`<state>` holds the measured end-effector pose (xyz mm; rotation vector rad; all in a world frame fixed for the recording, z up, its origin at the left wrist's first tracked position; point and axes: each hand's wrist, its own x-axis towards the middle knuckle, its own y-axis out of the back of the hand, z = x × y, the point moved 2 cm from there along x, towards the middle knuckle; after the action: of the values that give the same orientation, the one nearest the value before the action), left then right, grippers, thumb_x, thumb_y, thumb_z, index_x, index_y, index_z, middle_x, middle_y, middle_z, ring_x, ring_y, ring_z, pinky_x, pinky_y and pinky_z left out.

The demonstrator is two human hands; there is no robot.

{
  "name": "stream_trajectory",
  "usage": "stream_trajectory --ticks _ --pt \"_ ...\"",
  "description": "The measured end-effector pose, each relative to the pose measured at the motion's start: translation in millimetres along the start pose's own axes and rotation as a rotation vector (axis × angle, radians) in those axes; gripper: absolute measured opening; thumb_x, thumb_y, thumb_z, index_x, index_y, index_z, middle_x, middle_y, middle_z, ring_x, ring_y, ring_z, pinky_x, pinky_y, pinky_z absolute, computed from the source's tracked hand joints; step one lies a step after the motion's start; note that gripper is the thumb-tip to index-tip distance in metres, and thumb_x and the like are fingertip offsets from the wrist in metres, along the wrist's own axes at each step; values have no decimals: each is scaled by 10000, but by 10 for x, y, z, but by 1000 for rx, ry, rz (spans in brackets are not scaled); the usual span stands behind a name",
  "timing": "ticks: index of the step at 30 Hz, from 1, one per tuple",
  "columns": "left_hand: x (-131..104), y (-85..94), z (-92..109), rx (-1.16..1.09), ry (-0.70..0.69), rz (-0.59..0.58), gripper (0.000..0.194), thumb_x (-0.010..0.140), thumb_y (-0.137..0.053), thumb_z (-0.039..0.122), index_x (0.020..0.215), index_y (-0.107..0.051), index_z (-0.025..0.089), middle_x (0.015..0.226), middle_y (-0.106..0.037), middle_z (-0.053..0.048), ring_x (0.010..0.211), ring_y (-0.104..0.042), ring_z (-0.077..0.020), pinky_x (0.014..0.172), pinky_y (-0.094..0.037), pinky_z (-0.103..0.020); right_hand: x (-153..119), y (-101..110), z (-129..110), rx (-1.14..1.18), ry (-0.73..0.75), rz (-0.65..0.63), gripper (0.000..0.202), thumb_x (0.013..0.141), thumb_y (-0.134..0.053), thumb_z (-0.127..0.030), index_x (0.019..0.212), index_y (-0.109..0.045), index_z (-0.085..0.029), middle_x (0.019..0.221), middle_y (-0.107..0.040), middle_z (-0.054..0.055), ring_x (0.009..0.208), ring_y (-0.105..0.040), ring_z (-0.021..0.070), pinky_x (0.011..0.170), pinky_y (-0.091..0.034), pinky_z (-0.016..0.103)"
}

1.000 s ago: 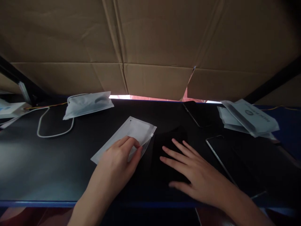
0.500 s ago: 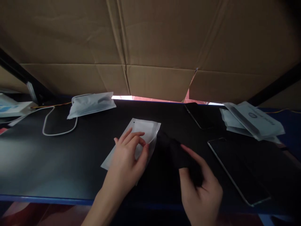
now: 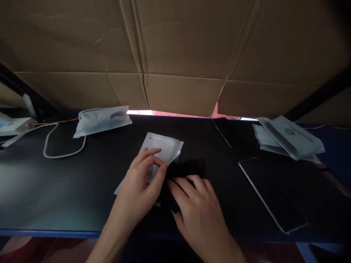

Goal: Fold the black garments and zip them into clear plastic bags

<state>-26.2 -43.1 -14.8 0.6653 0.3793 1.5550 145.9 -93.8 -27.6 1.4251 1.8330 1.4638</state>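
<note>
A frosted white zip bag [image 3: 164, 144] lies slanted on the black table. My left hand [image 3: 145, 175] rests over it, thumb and index finger pinching the bag's edge near its opening, the other fingers raised. My right hand [image 3: 196, 204] is wrapped over a bundle of black cloth [image 3: 189, 168], which touches the bag's open side. Part of the cloth is hidden under the fingers, and its outline merges with the dark table.
Two dark phones, one nearer [image 3: 271, 193] and one farther [image 3: 229, 132], lie to the right. Frosted bags [image 3: 298, 137] sit at the back right. A filled bag [image 3: 102, 120] and white cable [image 3: 64, 156] are at the left. Cardboard [image 3: 181, 44] stands behind.
My right hand has moved left with the black cloth, up to the bag's opening, and turned with its back upward. My left hand still pinches the bag. The view has shifted slightly.
</note>
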Motion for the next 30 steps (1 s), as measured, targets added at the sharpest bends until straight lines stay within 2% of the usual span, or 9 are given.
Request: stream_trajectory --ticks 3,6,10,14,17,21,24,27,30 --pt "0 23 8 49 18 -107 333 1025 -579 532 914 -752 270 1566 -659 -75 1607 -437 -418 1290 -305 -757 85 -1 -45 -40 -99 -11 573 831 -770 -55 1371 -705 -235 1248 -814 86 1066 -715 344 856 -623 547" --pt "-18 100 -42 97 19 -232 416 1043 -543 615 1082 -822 308 1635 -621 -55 1667 -321 -442 1291 -183 -825 141 -20 -65 -58 -173 12 531 872 -769 -79 1375 -707 -238 1237 -812 100 1032 -712 340 832 -618 538" --pt "-54 245 -170 117 27 -307 580 1119 -324 682 1308 -812 431 1736 -483 33 1701 -200 -409 1293 -49 -810 123 -54 -71 6 -34 -67 416 964 -732 -165 1375 -711 -223 1407 -766 80 1321 -620 392 1066 -563 623" --pt "-115 243 -214 168 -19 -384 580 1144 -244 661 1513 -653 480 1771 -386 54 1699 -159 -391 1289 -75 -796 54 -39 -23 120 97 -187 486 1083 -612 -349 1547 -595 -204 1615 -641 30 1557 -427 395 1281 -387 671" --pt "-189 139 -168 183 -73 -444 583 1162 -222 627 1682 -411 444 1793 -322 12 1695 -160 -353 1303 -79 -767 52 -24 -19 161 128 -251 552 1089 -562 -320 1631 -511 -227 1683 -574 -7 1618 -344 393 1325 -317 681" --pt "-263 97 -172 147 -34 -445 620 1155 -181 647 1746 -185 458 1818 -207 18 1690 -109 -345 1307 -115 -750 113 -66 -83 145 51 -240 574 1076 -523 -240 1649 -494 -233 1742 -497 -24 1613 -350 405 1287 -367 708" --pt "-249 165 -278 139 48 -415 610 1154 -160 640 1740 -215 482 1815 -211 35 1683 -127 -364 1296 -244 -735 149 -146 -136 114 -58 -168 561 1076 -507 -216 1637 -511 -199 1736 -508 -7 1582 -392 419 1240 -427 715" --pt "-190 205 -365 262 -33 -397 568 1171 -224 572 1719 -319 455 1797 -310 20 1691 -122 -388 1290 -132 -796 170 -235 -179 86 -143 -103 539 1092 -483 -212 1627 -526 -162 1737 -506 28 1564 -412 444 1203 -456 732" --pt "-181 190 -369 353 -114 -395 548 1173 -282 540 1711 -338 448 1782 -358 5 1693 -87 -424 1236 -19 -869 198 -297 -214 79 -173 -96 513 1106 -458 -211 1601 -556 -120 1708 -541 72 1552 -423 471 1187 -456 763"
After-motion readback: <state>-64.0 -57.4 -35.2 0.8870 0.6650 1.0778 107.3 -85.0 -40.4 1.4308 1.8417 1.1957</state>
